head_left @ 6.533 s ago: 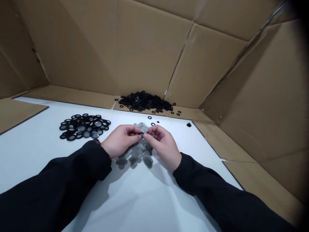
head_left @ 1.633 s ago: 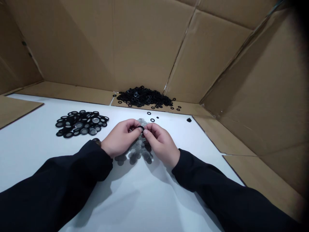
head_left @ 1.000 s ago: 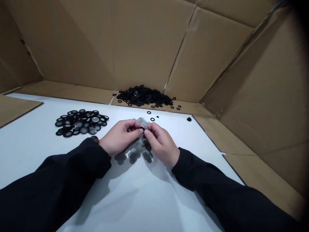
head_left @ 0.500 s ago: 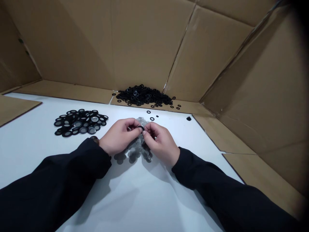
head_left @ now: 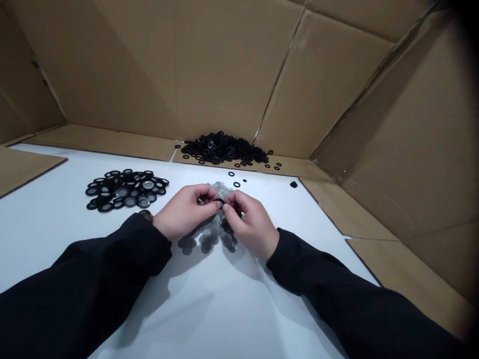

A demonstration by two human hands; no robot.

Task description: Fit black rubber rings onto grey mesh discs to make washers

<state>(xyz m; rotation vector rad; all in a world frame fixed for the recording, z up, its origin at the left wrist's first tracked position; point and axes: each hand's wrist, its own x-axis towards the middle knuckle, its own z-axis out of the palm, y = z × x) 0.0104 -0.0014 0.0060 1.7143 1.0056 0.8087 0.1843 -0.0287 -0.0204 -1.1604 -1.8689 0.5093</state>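
Note:
Between the fingertips of both hands is a small black ring, tilted up off the table. My left hand pinches its left side with thumb and forefinger. On its right side, the thumb and forefinger of my right hand are closed. The fingers cover much of the ring, so I cannot make out whether a disc sits in it. Below the hands lies a spread of thin grey mesh-like discs, partly hidden by them. To the left is a heap of black rings with grey discs in them.
A large pile of black rings rests on cardboard at the back. Two loose rings and a small black clump lie on the white table. Cardboard walls rise behind and to the right.
Both hands keep their pinch on the ring, with only a slight shift of the fingers. The whole view has moved very slightly; the heaps look the same.

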